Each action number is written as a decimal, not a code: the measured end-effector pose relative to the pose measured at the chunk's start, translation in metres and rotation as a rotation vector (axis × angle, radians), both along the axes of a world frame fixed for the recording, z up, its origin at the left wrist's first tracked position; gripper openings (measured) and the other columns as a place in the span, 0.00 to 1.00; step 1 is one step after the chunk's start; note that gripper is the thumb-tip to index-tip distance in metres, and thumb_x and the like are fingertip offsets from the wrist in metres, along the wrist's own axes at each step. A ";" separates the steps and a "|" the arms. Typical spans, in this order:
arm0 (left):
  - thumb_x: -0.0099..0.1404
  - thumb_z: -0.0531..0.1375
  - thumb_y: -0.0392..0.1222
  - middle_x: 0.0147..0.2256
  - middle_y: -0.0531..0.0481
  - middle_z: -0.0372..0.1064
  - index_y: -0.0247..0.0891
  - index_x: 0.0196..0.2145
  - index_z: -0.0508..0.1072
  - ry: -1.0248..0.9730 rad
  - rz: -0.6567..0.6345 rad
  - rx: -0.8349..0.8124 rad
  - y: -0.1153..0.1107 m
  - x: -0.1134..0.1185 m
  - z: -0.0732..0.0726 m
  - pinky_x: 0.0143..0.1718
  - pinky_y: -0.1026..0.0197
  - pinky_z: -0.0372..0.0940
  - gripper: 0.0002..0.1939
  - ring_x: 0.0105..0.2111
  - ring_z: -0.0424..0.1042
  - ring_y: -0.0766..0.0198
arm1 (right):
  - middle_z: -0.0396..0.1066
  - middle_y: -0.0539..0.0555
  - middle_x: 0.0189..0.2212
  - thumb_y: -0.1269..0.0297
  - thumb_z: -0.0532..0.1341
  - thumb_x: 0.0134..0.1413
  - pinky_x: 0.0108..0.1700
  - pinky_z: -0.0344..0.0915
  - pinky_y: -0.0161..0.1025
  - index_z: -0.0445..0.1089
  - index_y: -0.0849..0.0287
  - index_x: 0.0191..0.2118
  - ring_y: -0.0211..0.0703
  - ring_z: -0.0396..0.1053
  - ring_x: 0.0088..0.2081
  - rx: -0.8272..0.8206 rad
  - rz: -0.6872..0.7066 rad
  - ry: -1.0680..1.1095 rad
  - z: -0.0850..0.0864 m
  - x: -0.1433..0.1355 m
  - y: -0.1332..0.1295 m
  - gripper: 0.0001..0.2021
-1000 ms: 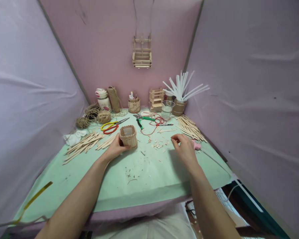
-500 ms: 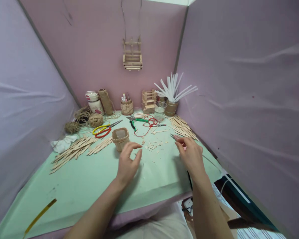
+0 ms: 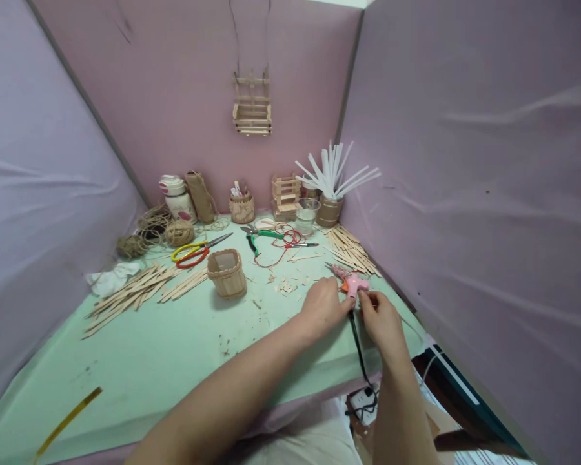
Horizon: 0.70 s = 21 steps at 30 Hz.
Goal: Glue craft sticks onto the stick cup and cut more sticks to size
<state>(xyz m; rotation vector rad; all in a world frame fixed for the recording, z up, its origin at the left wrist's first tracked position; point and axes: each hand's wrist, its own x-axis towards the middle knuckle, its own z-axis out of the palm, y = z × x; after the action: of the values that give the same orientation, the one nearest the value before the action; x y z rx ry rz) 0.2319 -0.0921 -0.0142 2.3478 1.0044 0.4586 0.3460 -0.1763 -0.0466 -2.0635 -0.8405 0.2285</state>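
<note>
A pink hot glue gun [image 3: 356,283] with an orange trigger lies toward the right side of the table, its nozzle pointing to the back left. My left hand [image 3: 323,305] is closed at the gun's left side, the thumb against its handle. From the right, my right hand [image 3: 380,318] pinches close against the handle; its fingertips are partly hidden. A black cord [image 3: 358,345] runs from the handle over the table's front edge. Left of my hands, a small wooden-stick basket [image 3: 227,284] stands upright, with wood chips [image 3: 286,286] scattered beside it.
Wooden sticks lie in a left pile [image 3: 130,290] and a right pile [image 3: 351,250]. Scissors [image 3: 193,252], green-handled pliers [image 3: 266,234] and red cord [image 3: 290,234] lie further back. A cup of water [image 3: 306,216] and a pot of white glue sticks [image 3: 330,210] stand behind. A power strip [image 3: 365,405] is below.
My left hand has moved right, from beside the basket to the glue gun. My right hand has shifted slightly, and more of the gun shows. The view has turned a little.
</note>
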 end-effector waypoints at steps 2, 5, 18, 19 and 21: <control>0.58 0.57 0.49 0.38 0.34 0.72 0.32 0.40 0.72 0.084 -0.007 0.003 -0.006 0.017 -0.002 0.40 0.53 0.63 0.18 0.40 0.72 0.47 | 0.75 0.60 0.29 0.48 0.54 0.51 0.34 0.63 0.44 0.69 0.59 0.33 0.52 0.71 0.31 0.031 0.005 0.046 -0.005 0.003 -0.001 0.18; 0.57 0.58 0.47 0.37 0.31 0.73 0.32 0.38 0.73 0.211 -0.006 -0.036 -0.008 0.032 -0.006 0.38 0.52 0.64 0.16 0.38 0.73 0.44 | 0.75 0.60 0.30 0.46 0.56 0.50 0.35 0.65 0.44 0.69 0.59 0.33 0.52 0.71 0.32 0.068 0.028 0.117 -0.012 0.008 -0.004 0.19; 0.63 0.50 0.50 0.34 0.39 0.74 0.39 0.37 0.72 -0.007 0.086 -0.026 -0.027 0.001 0.000 0.33 0.56 0.60 0.15 0.32 0.72 0.52 | 0.77 0.59 0.31 0.34 0.53 0.50 0.29 0.69 0.42 0.74 0.59 0.40 0.53 0.75 0.34 0.312 0.380 0.796 0.011 -0.010 0.015 0.31; 0.63 0.51 0.50 0.34 0.40 0.74 0.39 0.37 0.72 -0.018 0.090 -0.025 -0.028 -0.001 0.000 0.32 0.57 0.59 0.15 0.32 0.72 0.53 | 0.77 0.59 0.30 0.35 0.55 0.48 0.29 0.69 0.42 0.74 0.60 0.39 0.53 0.75 0.34 0.325 0.406 0.862 0.016 -0.013 0.020 0.31; 0.62 0.51 0.51 0.33 0.41 0.74 0.38 0.37 0.72 -0.039 0.078 -0.015 -0.030 -0.005 -0.001 0.31 0.58 0.58 0.16 0.30 0.71 0.54 | 0.77 0.59 0.27 0.39 0.61 0.45 0.28 0.70 0.41 0.75 0.62 0.36 0.52 0.75 0.32 0.331 0.388 0.917 0.023 -0.016 0.027 0.27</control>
<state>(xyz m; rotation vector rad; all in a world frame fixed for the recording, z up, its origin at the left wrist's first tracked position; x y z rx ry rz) 0.2268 -0.1221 -0.0151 2.2837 1.0809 0.5230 0.3300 -0.1492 -0.0241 -1.2464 -0.6151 1.0723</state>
